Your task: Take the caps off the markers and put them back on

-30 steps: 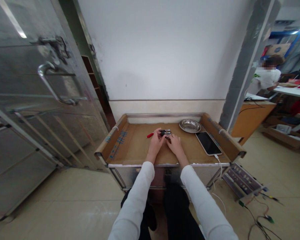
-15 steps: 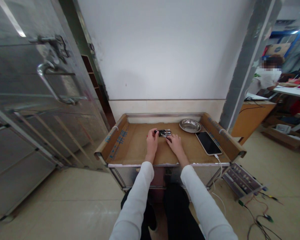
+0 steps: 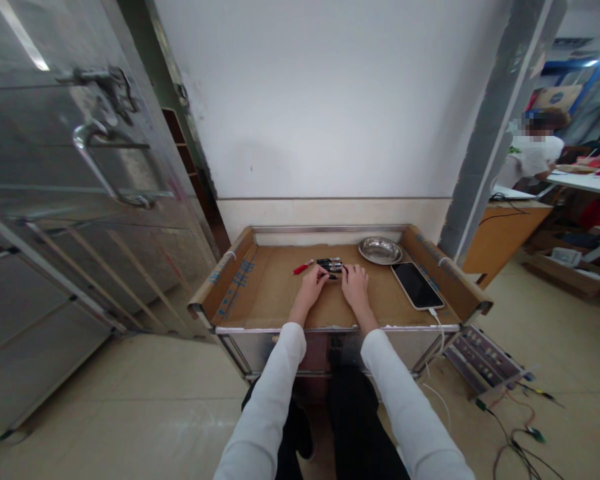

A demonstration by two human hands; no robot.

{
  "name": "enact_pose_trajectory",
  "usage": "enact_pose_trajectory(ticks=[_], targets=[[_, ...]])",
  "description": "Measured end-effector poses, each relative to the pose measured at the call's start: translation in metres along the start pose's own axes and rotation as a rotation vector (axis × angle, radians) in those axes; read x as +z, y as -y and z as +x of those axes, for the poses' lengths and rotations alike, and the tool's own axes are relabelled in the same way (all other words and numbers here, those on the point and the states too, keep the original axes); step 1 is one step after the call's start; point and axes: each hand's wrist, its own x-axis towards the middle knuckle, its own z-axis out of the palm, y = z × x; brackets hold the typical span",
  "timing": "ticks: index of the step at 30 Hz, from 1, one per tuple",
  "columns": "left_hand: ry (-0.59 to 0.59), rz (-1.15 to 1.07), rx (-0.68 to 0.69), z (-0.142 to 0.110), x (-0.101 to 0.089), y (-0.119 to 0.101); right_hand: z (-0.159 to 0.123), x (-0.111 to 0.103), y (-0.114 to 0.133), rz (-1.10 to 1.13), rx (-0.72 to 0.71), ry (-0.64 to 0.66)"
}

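Several black pens (image 3: pixel 329 265) lie side by side near the middle of a cardboard-lined metal cart (image 3: pixel 260 303). A red pen (image 3: pixel 302 267) lies just left of them. My left hand (image 3: pixel 312 283) rests on the cardboard with its fingers reaching to the near end of the black pens. My right hand (image 3: pixel 355 282) lies beside it, fingertips touching the right end of the pens. Both hands have fingers stretched forward and apart, with nothing gripped.
A steel bowl (image 3: pixel 379 251) and a dark phone (image 3: pixel 417 285) on a white cable sit on the cart's right side. A steel door with handle (image 3: pixel 105 167) stands left. Another person (image 3: pixel 533 152) sits far right at a table. Wires (image 3: pixel 523 433) lie on the floor.
My left hand drew back from the red pen, which shows again. My right hand slid slightly right along the black pens, which now lie in a neater row.
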Motion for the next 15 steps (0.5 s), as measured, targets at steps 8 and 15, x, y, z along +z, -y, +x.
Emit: enact_pose_trajectory(ticks=[8, 15], targets=[[-0.066, 0.168, 0.008, -0.001, 0.005, 0.007, -0.001, 0.003, -0.002, 0.041, -0.096, 0.012], [-0.127, 0.319, -0.039, 0.000, 0.011, 0.004, -0.002, 0.006, -0.003, 0.072, -0.234, 0.066]])
